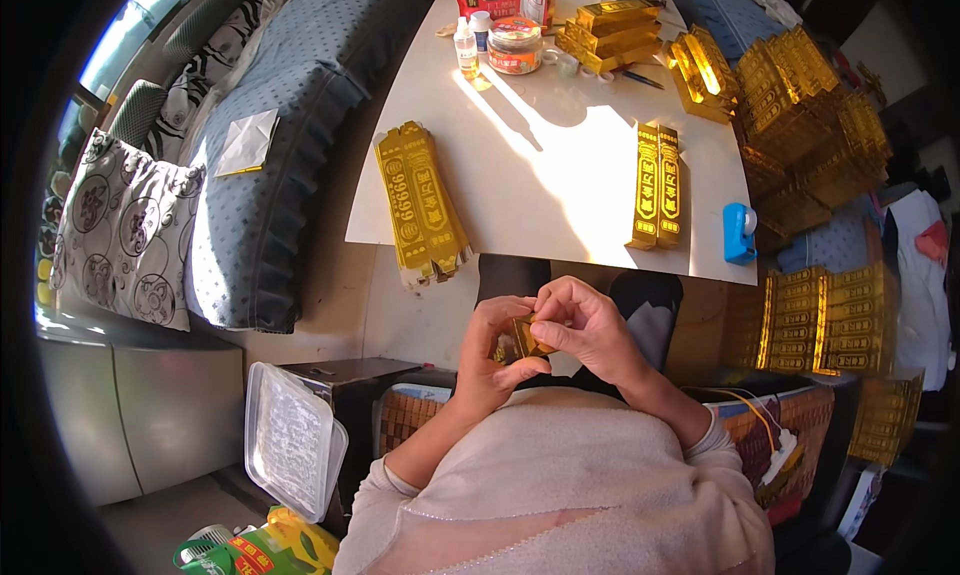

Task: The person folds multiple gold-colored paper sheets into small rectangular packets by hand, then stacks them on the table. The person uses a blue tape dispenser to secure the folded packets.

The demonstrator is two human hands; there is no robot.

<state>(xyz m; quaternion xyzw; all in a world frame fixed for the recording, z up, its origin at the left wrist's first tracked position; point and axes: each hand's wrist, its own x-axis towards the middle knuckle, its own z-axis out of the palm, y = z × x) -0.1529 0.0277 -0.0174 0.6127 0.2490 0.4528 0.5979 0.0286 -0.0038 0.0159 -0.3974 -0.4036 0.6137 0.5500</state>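
Observation:
Close in front of my body, my left hand [488, 359] is wrapped round a small gold cardboard box [525, 339], seen mostly end-on. My right hand [588, 327] pinches at the box's near end with thumb and forefinger. Much of the box is hidden by my fingers. On the white table, to the left, lies a stack of flat gold cartons [420, 200], its near end jutting past the table edge. Two long gold boxes [655, 185] rest side by side at the right of the table.
A blue tape dispenser [739, 233] sits at the table's right edge. Jars and bottles, including a red-labelled jar [515, 47], stand at the back beside stacked gold boxes [612, 35]. More gold boxes [790, 85] are piled at right. A clear plastic tub [290, 440] is lower left.

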